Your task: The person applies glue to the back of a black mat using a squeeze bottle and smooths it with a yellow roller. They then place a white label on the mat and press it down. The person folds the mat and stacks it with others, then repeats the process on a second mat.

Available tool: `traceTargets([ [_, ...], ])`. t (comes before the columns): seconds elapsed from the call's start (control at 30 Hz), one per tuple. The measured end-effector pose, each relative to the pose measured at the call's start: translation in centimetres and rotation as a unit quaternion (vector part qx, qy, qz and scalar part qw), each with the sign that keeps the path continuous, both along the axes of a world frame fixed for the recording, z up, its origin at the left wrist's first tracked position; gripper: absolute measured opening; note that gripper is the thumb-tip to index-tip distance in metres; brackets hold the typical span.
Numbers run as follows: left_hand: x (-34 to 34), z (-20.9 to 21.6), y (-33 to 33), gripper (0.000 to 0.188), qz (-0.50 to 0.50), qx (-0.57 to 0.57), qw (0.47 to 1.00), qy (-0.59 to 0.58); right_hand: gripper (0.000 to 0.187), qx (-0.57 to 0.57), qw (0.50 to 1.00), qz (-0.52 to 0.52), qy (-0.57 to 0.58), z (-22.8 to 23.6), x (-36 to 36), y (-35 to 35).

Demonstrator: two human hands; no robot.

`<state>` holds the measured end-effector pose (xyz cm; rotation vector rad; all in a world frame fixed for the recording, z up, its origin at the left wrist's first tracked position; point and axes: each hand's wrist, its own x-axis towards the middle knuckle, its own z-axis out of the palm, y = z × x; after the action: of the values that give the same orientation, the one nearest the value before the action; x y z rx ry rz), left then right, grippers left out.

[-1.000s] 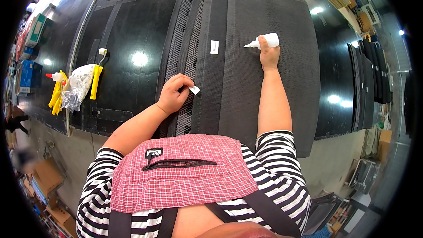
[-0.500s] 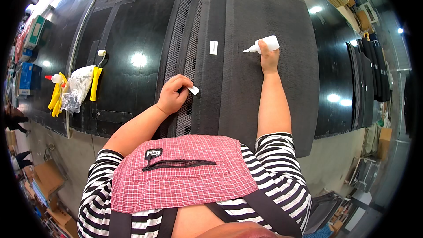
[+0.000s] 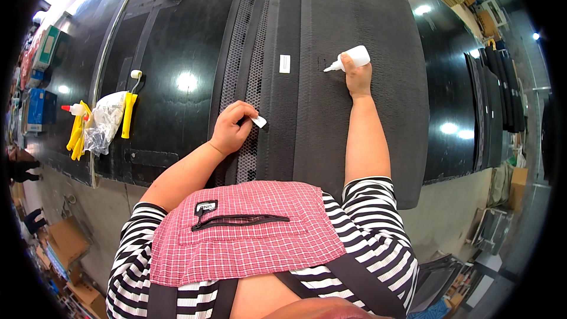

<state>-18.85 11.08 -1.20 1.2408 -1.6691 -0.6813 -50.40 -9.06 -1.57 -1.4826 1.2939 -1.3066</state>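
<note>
Right hand: the right hand is stretched out over the black mat, fingers wrapped round a small white squeeze bottle.
Bottle: it lies nearly level in that grasp, its thin nozzle pointing to the person's left, the tip down at the mat's surface, at a small dark mark just off the fingertips.
Left hand: the left hand is drawn closer to the body, curled, thumb and forefinger pinching a small white tag that sticks out to the right of the fingertips.
Under the left hand: a strip of open mesh runs away from the person, and the knuckles rest over it.
Between the hands: a second white label sits flat on a dark band of the mat, beyond the left hand and to the left of the bottle's nozzle, apart from both.
Mat: a big, dark, textured sheet spread over a glossy black table, reaching under both forearms.
Far left of the left hand: yellow-handled tools, a crumpled clear plastic bag and another small bottle with a red cap lie together, well apart from either hand.
Clothing: striped sleeves and a red checked apron fill the near edge.
</note>
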Motion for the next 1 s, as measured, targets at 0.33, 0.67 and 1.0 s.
traceTargets([
  [0.33, -0.1, 0.0, -0.1, 0.014, -0.004, -0.006, 1.000, -0.002, 0.040, -0.010, 0.998, -0.047, -0.045, -0.2, 1.1, -0.8],
  [0.67, -0.1, -0.1, -0.2, 0.015, -0.004, -0.007, 1.000, 0.002, 0.042, -0.041, 0.995, -0.069, 0.054, -0.9, 1.1, -1.4],
  [1.0, -0.2, 0.0, -0.1, 0.014, -0.006, -0.008, 1.000, 0.000, 0.040, -0.029, 0.998, -0.041, 0.022, -0.8, 1.0, -0.9],
])
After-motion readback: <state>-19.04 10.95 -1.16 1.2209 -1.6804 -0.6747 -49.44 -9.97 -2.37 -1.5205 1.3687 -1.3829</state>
